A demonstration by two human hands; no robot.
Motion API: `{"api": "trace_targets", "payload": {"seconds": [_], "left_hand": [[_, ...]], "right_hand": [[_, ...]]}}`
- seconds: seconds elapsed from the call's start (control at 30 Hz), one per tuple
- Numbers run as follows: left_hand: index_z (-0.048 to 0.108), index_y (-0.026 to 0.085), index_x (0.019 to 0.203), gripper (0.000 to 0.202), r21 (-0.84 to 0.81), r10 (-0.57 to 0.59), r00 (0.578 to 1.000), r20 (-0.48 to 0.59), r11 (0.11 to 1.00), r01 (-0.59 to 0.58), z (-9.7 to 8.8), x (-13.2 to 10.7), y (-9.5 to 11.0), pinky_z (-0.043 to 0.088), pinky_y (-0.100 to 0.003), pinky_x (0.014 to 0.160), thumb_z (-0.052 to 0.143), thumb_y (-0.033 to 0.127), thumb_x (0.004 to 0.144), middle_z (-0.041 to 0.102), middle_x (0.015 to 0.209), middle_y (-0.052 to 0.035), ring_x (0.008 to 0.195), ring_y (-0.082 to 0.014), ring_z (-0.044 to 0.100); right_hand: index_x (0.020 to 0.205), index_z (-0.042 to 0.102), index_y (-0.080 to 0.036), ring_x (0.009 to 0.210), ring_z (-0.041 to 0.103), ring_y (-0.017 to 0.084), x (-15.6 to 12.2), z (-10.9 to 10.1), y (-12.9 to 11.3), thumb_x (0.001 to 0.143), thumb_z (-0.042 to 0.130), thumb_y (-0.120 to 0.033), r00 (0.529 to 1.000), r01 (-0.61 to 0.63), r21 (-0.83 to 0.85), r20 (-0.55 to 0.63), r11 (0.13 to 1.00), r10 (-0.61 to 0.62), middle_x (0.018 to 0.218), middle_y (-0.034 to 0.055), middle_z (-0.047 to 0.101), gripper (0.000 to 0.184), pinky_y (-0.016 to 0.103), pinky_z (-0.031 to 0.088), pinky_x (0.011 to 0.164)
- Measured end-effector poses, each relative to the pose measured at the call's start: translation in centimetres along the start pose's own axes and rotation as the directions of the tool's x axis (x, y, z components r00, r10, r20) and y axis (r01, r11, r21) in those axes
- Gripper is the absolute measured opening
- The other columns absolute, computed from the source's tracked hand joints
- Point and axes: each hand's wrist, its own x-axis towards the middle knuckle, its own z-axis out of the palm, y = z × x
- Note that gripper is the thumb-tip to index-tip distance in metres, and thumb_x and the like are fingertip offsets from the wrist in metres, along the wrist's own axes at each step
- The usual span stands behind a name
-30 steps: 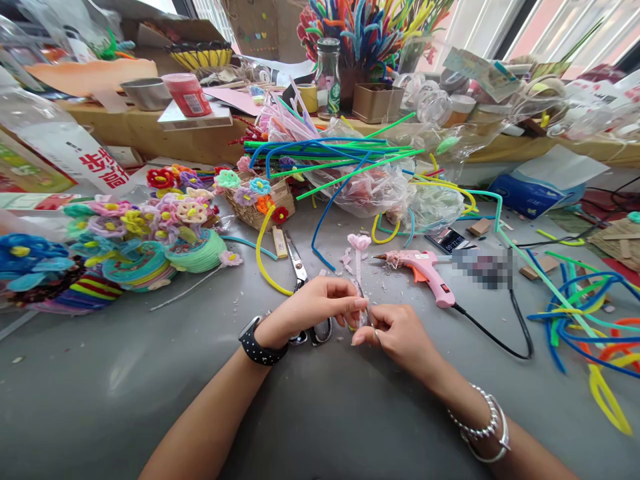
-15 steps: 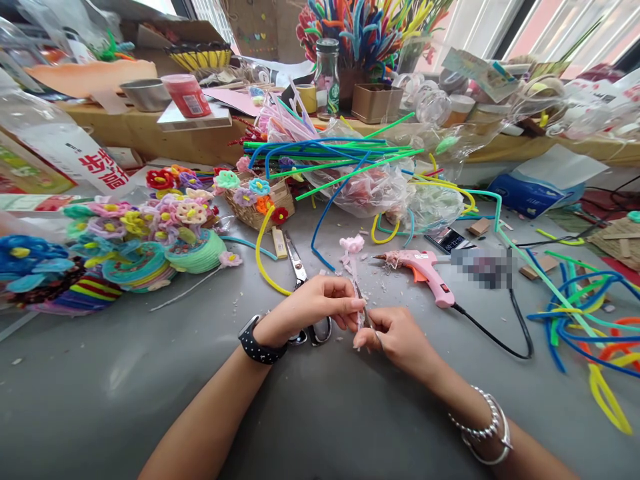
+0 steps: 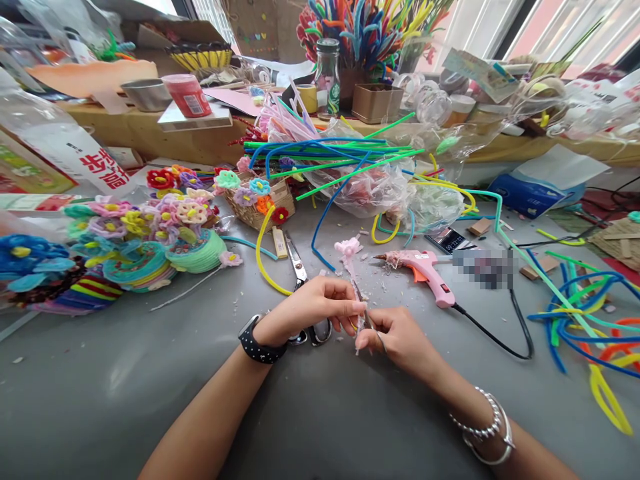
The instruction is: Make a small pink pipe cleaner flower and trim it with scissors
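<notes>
Between its thumb and fingers, my left hand (image 3: 330, 303) pinches the stem of a pale pink pipe-cleaner flower (image 3: 349, 247), its head pointing away from me. My right hand (image 3: 397, 337) is closed round the loops of small scissors (image 3: 367, 319), whose blades lie along the stem at my left fingertips. How far the blades are apart is hard to see. Large black-handled scissors (image 3: 297, 263) lie on the table, partly behind my left hand. Pink fluff clippings are scattered about the flower. To the right rests a pink glue gun (image 3: 425, 270).
Pipe-cleaner flower baskets (image 3: 195, 250) stand at the left. Loose pipe cleaners (image 3: 575, 313) lie at the right, with more on plastic bags (image 3: 345, 180) behind. The glue gun's black cord (image 3: 500, 350) curves over the grey table. A cluttered shelf (image 3: 280, 127) runs along the back.
The flower head has tipped slightly to the left and a little nearer. Both hands stay in almost the same place, holding the same things.
</notes>
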Motion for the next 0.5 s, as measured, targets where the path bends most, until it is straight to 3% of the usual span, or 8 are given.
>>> {"api": "trace_targets", "payload": {"seconds": [0.23, 0.5], "left_hand": [[0.052, 0.013, 0.062, 0.022, 0.007, -0.003, 0.999, 0.049, 1.0, 0.003, -0.11, -0.26, 0.34, 0.039, -0.018, 0.048, 0.058, 0.033, 0.07, 0.059, 0.057, 0.0019, 0.052, -0.0066, 0.055], [0.052, 0.013, 0.063, 0.021, 0.003, -0.011, 0.998, 0.057, 1.0, 0.011, -0.29, -0.25, 0.24, 0.039, -0.017, 0.048, 0.058, 0.032, 0.071, 0.059, 0.054, 0.0022, 0.051, -0.0069, 0.055]], "right_hand": [[0.048, 0.036, -0.015, 0.05, 0.024, 0.007, -0.03, -0.44, 0.16, 0.056, 0.038, -0.077, 0.991, 0.064, 0.076, 0.115, 0.995, -0.072, 0.05, -0.0049, 0.028, 0.063, 0.022, 0.017, 0.045], [0.048, 0.041, -0.014, 0.049, 0.025, 0.007, -0.06, -0.12, -0.19, 0.06, 0.047, -0.07, 0.999, -0.018, 0.062, 0.032, 0.998, 0.016, 0.048, -0.0048, 0.029, 0.058, 0.021, 0.02, 0.045]]}}
